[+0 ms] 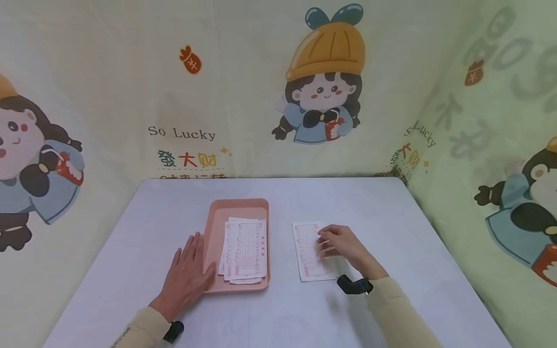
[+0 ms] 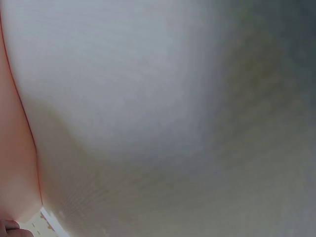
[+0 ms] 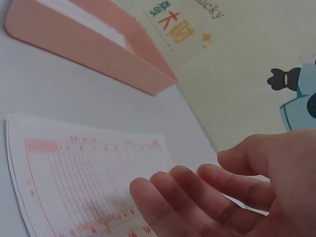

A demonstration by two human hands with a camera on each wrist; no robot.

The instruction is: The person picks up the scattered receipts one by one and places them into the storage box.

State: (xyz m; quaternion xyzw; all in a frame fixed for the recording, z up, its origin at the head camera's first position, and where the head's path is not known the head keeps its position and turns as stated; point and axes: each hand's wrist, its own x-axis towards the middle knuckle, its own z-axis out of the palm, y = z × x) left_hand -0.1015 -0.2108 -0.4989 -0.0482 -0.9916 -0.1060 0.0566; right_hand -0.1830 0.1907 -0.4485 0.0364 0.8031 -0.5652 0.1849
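Note:
A pink rectangular tray (image 1: 239, 207) stands on the table left of the middle. Inside it lie several white printed slips (image 1: 250, 246) with red grids, loosely overlapped. My left hand (image 1: 187, 270) rests flat along the tray's left edge, fingers straight and thumb at the rim. To the right of the tray, a thin stack of the same slips (image 1: 308, 251) lies on the tabletop. Over its right side hovers my right hand (image 1: 345, 245). In the right wrist view its fingers (image 3: 185, 197) are loosely bent, nothing between them and the thumb, beside the printed stack (image 3: 84, 177).
The white tabletop (image 1: 278, 319) ends at a back edge against a cloth printed with cartoon figures (image 1: 324, 96). More of this cloth hangs at both sides. Each wrist wears a black band (image 1: 353, 285). The left wrist view shows mostly a blurred pale surface.

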